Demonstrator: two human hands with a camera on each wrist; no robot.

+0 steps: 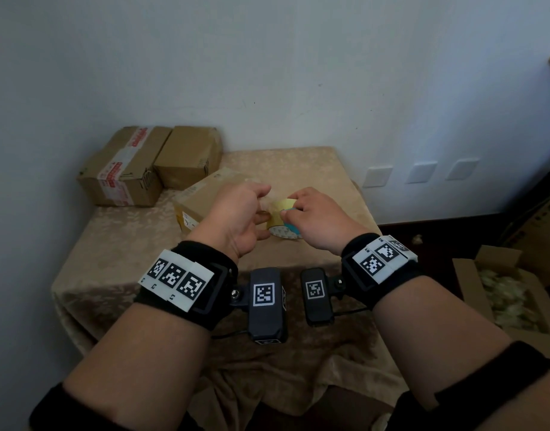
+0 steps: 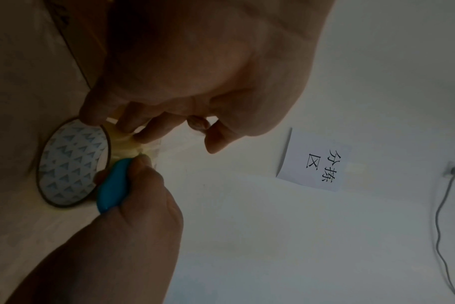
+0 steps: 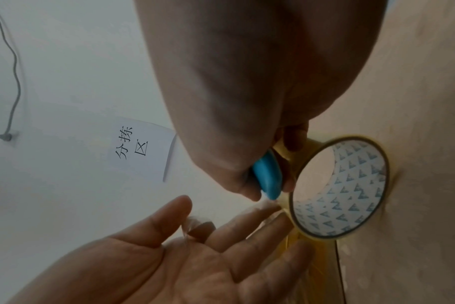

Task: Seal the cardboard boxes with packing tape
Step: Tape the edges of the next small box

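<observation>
boxes: three on the bench [image 1: 314, 169], two taped boxes [image 1: 149, 163] at rear left, one box [image 1: 202, 197] behind the hands | tape roll [image 1: 281, 227]: one, held above bench | right hand [image 1: 320, 219]: gripping blue cutter [image 2: 114, 183] at roll | left hand [image 1: 236, 213]: fingers loosely spread, touching roll's tape | open carton [image 1: 510, 293]: one, floor right
</observation>
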